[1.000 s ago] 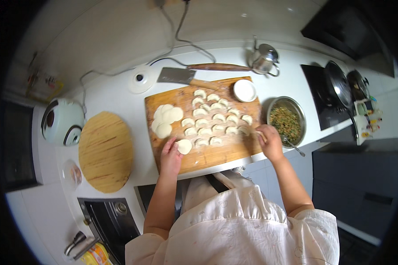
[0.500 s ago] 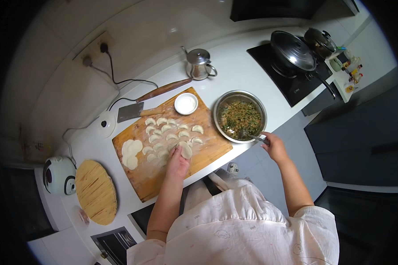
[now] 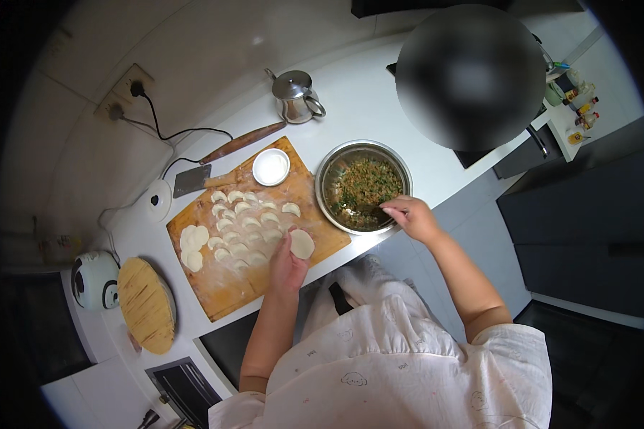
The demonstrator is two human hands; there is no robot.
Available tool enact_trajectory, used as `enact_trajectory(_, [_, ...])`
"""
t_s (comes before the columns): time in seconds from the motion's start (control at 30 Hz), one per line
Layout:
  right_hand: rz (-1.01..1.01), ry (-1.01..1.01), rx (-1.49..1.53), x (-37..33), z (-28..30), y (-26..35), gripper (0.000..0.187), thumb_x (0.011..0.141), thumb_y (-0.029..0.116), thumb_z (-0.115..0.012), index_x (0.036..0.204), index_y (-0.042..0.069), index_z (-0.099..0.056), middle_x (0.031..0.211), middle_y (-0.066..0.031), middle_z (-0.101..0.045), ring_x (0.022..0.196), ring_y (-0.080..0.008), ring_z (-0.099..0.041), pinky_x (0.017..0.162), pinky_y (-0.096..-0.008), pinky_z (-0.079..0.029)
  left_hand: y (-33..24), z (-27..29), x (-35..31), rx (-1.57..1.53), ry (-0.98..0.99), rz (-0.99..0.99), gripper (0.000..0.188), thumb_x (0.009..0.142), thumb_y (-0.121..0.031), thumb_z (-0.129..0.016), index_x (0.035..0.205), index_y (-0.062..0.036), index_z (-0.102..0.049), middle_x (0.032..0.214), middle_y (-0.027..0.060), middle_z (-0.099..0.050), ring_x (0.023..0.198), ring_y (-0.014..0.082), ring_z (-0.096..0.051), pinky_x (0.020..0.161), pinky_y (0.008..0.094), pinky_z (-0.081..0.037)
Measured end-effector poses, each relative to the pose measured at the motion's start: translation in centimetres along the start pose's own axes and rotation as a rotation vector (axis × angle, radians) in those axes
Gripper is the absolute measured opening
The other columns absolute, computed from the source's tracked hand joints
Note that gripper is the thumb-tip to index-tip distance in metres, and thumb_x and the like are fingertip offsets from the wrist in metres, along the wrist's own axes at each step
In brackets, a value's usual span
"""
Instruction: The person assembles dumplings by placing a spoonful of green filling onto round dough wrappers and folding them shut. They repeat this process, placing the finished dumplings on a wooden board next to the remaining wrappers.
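Note:
My left hand [image 3: 288, 266] holds a round dumpling wrapper [image 3: 302, 244] flat over the near edge of a floured wooden board [image 3: 225, 304]. My right hand [image 3: 413, 217] is closed at the near right rim of a steel bowl [image 3: 324, 204] of chopped green and brown filling [image 3: 368, 182]. Its fingers pinch the spoon, which is mostly hidden by the hand and filling. Rows of folded dumplings [image 3: 250, 222] lie on the board, with several overlapping wrappers [image 3: 193, 247] at its left. A small white bowl of flour [image 3: 271, 166] stands at the board's far edge.
A cleaver [image 3: 193, 180] and a wooden rolling pin [image 3: 243, 142] lie behind the board. Beyond them stands a steel pot [image 3: 293, 96] with a spout. At left are a round slatted tray [image 3: 144, 304] and a white appliance [image 3: 95, 280]. A blurred disc [image 3: 472, 79] covers the stove.
My right hand has moved left and in over the bowl's rim, taking the spoon deeper into the filling. The wrapper in my left hand now faces up more fully. The whole view has shifted slightly.

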State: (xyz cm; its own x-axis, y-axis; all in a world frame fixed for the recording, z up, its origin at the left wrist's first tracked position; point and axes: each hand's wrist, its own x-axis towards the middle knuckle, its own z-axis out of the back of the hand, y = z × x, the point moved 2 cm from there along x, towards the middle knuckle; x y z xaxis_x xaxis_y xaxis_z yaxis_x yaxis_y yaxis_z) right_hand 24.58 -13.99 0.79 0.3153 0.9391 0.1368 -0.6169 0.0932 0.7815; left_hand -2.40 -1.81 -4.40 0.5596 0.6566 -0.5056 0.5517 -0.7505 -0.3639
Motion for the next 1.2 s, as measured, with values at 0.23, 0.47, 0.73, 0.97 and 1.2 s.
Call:
enact_trajectory(0.23, [0.033, 0.017, -0.087, -0.8, 5.7, -1.0, 0.012, 0.078, 0.003, -0.061, 0.089, 0.004, -0.065, 0.076, -0.0102, -0.061, 0.069, -0.0236, -0.059, 0.063, -0.0301, -0.047, 2.1, -2.6, -0.4, 0.075, -0.032, -0.029, 0.022, 0.093, -0.017, -0.045, 0.107, -0.0003, -0.049, 0.105, 0.0134, -0.056, 0.100, 0.0244, -0.054, 0.089, 0.0379, -0.045])
enact_trajectory(0.47, [0.107, 0.146, -0.161, -0.9, 4.8, -1.5, 0.011, 0.080, 0.007, -0.058, 0.088, 0.004, -0.065, 0.076, -0.0106, -0.061, 0.067, -0.0260, -0.059, 0.062, -0.0329, -0.048, 4.2, -2.5, 1.2, 0.033, -0.104, -0.003, 0.018, 0.093, -0.016, -0.044, 0.103, -0.0017, -0.049, 0.102, 0.0113, -0.055, 0.098, 0.0224, -0.054, 0.090, 0.0377, -0.045])
enact_trajectory(0.73, [0.063, 0.092, -0.077, -1.2, 3.0, -1.4, 0.010, 0.079, 0.011, -0.060, 0.085, 0.005, -0.066, 0.077, -0.0101, -0.062, 0.067, -0.0269, -0.059, 0.062, -0.0338, -0.048, 6.1, -2.1, 2.4, 0.014, -0.124, -0.021, 0.017, 0.091, -0.012, -0.047, 0.102, 0.0003, -0.051, 0.100, 0.0126, -0.056, 0.098, 0.0231, -0.055, 0.088, 0.0370, -0.046])
enact_trajectory(0.97, [0.142, 0.084, -0.125, -2.2, 1.8, -1.9, 0.009, 0.080, 0.009, -0.059, 0.085, 0.004, -0.065, 0.077, -0.0103, -0.062, 0.066, -0.0275, -0.059, 0.060, -0.0337, -0.048, 7.6, -0.5, 3.3, -0.017, -0.164, 0.004, 0.015, 0.090, -0.008, -0.047, 0.101, 0.0017, -0.050, 0.099, 0.0121, -0.056, 0.096, 0.0235, -0.056, 0.088, 0.0372, -0.047])
enact_trajectory(1.2, [0.039, 0.051, -0.029, -2.5, -0.9, -1.1, 0.011, 0.081, 0.009, -0.057, 0.089, 0.005, -0.064, 0.082, -0.0109, -0.063, 0.071, -0.0290, -0.060, 0.064, -0.0347, -0.049, 7.7, 0.1, 3.5, 0.001, -0.169, 0.017, 0.020, 0.091, -0.010, -0.048, 0.106, 0.0016, -0.051, 0.104, 0.0131, -0.057, 0.097, 0.0225, -0.057, 0.087, 0.0349, -0.048])
